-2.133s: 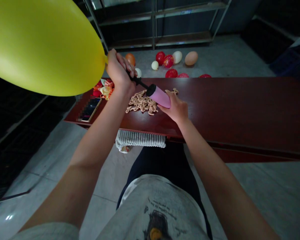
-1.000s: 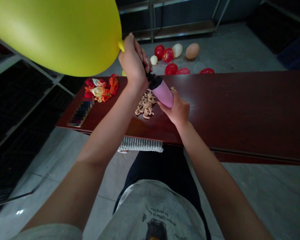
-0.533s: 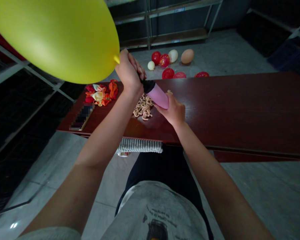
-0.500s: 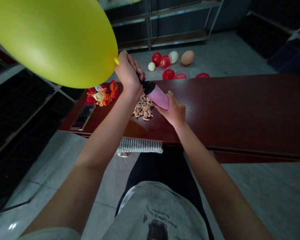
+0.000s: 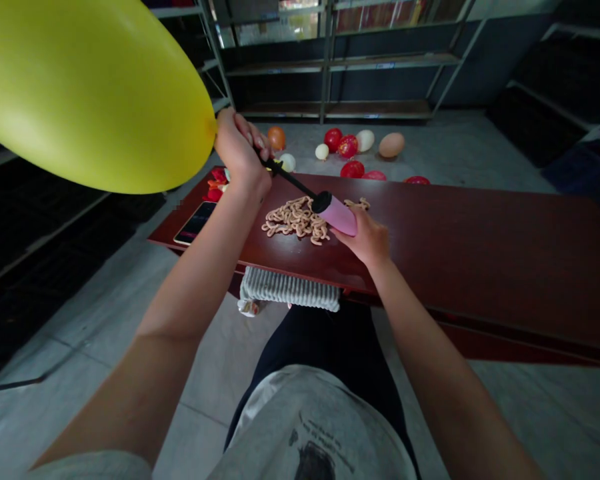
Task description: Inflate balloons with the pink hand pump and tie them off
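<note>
A large, inflated yellow balloon fills the upper left, its neck reaching my left hand. That hand is closed around the balloon's neck and the black nozzle end of a balloon pump; the fingers hide the joint. My right hand wraps around the pump's pink barrel. Between my hands the black pump rod is drawn out at a slant. Under the pump, a pile of tan, twisted, string-like pieces lies on the dark red table.
A phone and uninflated balloons lie at the table's left end, partly behind my left arm. Several small inflated balloons rest on the floor beyond. Metal shelving stands at the back. A grey ribbed cloth hangs at the front edge.
The pump rod, pushed in before, is now pulled out, with my hands farther apart. The view has tilted up, showing more shelving. The yellow balloon has shifted left in view.
</note>
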The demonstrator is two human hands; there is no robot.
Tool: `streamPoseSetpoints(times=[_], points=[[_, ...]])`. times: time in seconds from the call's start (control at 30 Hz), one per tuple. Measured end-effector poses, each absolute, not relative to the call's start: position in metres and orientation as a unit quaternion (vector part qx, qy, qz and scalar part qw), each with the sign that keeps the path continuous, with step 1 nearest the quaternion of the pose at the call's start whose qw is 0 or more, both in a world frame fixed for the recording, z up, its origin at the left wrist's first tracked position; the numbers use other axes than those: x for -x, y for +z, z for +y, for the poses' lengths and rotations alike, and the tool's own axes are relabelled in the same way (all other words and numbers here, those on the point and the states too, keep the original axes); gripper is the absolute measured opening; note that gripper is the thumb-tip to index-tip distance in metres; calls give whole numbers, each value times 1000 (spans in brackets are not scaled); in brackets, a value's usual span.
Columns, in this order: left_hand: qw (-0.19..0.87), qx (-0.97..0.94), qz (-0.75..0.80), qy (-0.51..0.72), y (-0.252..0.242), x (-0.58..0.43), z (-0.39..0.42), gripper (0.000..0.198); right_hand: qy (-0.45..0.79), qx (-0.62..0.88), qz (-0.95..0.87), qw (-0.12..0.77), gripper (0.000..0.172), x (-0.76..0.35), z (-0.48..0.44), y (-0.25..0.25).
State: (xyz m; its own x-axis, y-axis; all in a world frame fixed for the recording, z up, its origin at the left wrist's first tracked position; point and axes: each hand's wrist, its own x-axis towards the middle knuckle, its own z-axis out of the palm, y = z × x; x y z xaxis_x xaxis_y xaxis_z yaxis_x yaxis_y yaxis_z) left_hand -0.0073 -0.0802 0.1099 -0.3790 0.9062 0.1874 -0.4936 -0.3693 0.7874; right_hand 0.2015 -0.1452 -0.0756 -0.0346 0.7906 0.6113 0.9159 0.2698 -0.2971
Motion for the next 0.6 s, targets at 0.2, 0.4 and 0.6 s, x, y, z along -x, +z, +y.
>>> streamPoseSetpoints(times=[0.2, 0.4, 0.6], points=[[434, -333, 320, 774, 114, 15, -81, 44, -80, 600, -713, 353, 58, -201, -147, -73], [451, -327, 326, 764, 118, -1, -75, 50, -89, 598, -708, 365, 58, -205, -146, -74], [495, -346, 224, 765, 120, -19, -65, 52, -87, 624, -696, 344, 62, -207, -142, -77]])
